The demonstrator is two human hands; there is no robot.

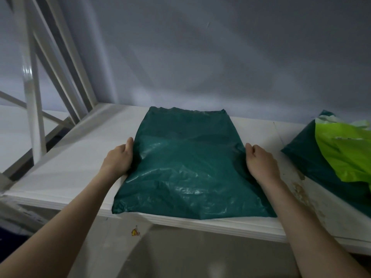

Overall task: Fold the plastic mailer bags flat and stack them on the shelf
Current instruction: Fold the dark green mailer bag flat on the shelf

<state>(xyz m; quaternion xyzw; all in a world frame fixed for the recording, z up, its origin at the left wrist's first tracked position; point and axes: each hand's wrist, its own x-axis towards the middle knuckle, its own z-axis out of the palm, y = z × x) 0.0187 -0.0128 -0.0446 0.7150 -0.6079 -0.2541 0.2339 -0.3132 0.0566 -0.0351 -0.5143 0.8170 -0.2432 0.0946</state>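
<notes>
The person is holding the dark green mailer bag (186, 165) flat on the white shelf (66, 167), left hand (118, 157) and right hand (261, 163) gripping its side edges, while the pile at right (341, 155), perhaps unfolded, is waiting.

A grey wall (220, 57) rises behind. White metal frame bars (32, 93) stand at the left, some upright and some crossing diagonally. Brownish stains (301, 189) mark the white surface at the right. A small yellow and red sticker (135, 232) sits on the pale panel (180, 255) below the front edge. At the lower left lies a dark blue area (8, 235), too dim to identify.
</notes>
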